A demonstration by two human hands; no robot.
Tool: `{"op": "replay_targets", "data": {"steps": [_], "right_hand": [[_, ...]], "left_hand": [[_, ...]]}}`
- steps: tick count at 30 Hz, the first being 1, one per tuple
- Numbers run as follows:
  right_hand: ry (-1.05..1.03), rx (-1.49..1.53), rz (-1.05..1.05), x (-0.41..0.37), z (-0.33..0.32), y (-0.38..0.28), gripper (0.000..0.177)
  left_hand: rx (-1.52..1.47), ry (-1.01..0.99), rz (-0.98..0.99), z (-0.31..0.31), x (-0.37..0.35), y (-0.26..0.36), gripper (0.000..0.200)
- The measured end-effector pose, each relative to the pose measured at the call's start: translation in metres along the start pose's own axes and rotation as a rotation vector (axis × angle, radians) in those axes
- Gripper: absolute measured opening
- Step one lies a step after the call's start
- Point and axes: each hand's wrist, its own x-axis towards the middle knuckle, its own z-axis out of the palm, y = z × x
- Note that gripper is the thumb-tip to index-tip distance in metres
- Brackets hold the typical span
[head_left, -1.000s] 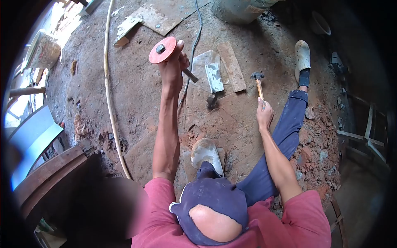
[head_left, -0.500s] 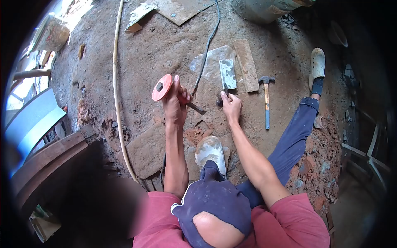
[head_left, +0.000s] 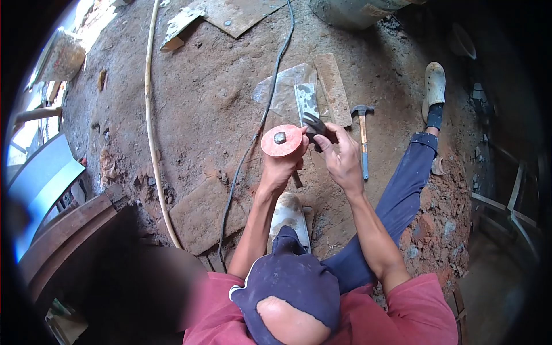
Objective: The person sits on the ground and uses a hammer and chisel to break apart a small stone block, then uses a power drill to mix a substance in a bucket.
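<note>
Left hand (head_left: pixel 280 169) closed around a red-guarded chisel (head_left: pixel 280 138) above the dirt floor (head_left: pixel 201 103); right hand (head_left: pixel 345 164) grasping a dark tool (head_left: pixel 314 123) beside it. The chisel is probably rigid and fairly heavy, best gripped just below its guard (head_left: pixel 271 146)

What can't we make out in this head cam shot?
All head view:
- Dark tool: type unclear, right hand's fingers cover part.
- Chisel: mid-shaft hidden by red hand guard and left hand.
- Large container: cut off by top edge.
- Blurred dark shape, lower left: unidentifiable.
</note>
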Motion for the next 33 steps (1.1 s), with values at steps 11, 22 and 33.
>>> {"op": "replay_targets", "data": {"steps": [11, 22, 33], "right_hand": [[0.131, -0.203, -0.182, 0.007, 0.002, -0.012, 0.041], [0.044, -0.147, -0.155, 0.026, -0.008, 0.012, 0.039], [-0.208, -0.3, -0.343, 0.115, -0.036, 0.12, 0.03]], "left_hand": [[-0.51, -0.118, -0.263, 0.011, 0.018, -0.013, 0.035], [-0.662, -0.05, -0.373, 0.013, 0.023, -0.013, 0.044], [-0.512, 0.246, -0.258, -0.017, 0.029, -0.019, 0.042]]}}
